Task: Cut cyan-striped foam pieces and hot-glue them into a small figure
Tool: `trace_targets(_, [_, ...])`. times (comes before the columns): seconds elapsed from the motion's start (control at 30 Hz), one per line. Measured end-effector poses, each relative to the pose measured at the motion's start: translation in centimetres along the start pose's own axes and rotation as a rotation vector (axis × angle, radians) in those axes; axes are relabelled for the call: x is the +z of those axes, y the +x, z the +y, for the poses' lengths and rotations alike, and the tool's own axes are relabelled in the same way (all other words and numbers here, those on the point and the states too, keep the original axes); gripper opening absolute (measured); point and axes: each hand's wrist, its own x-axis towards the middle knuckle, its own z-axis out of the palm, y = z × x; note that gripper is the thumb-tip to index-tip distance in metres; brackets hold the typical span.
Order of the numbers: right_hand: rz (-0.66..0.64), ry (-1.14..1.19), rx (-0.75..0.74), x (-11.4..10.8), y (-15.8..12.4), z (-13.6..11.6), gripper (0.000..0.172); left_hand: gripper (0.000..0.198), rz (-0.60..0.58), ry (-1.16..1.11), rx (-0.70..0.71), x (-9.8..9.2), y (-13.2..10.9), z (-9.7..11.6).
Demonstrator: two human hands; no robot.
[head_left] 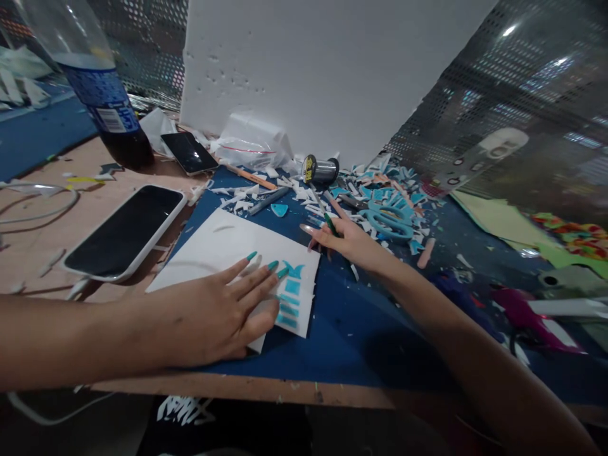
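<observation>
Left hand (223, 316) lies flat, palm down, fingers spread and pointing right — forearm level across the front. Right hand (344, 240) is held forward on an outstretched arm — fingers curled in a pinch.

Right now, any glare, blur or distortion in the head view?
Head view: glare on the metal mesh upper right; edges bend, bottle leans; centre sharp, left hand flat on the sheet, right hand gripping a pen; soft shadow under the right forearm.
</observation>
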Motion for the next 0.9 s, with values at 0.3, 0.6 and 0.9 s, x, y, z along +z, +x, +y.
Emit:
trace_targets(0.3, [0.077, -0.039, 0.071, 0.4, -0.3, -1.2, 0.042, 0.029, 0.107, 0.016, 0.089, 0.3, -0.1, -0.3])
trace_targets(0.6, [-0.015, 0.231, 0.054, 0.3, -0.4, -1.2, 0.051, 0.034, 0.117, 0.035, 0.039, -1.9, 0.2, 0.9])
trace_targets(0.9, [0.334, 0.667, 0.141, 1.1, -1.7, -0.4, 0.049, 0.038, 0.33, 0.109, -0.191, -0.2, 0.7, -0.4])
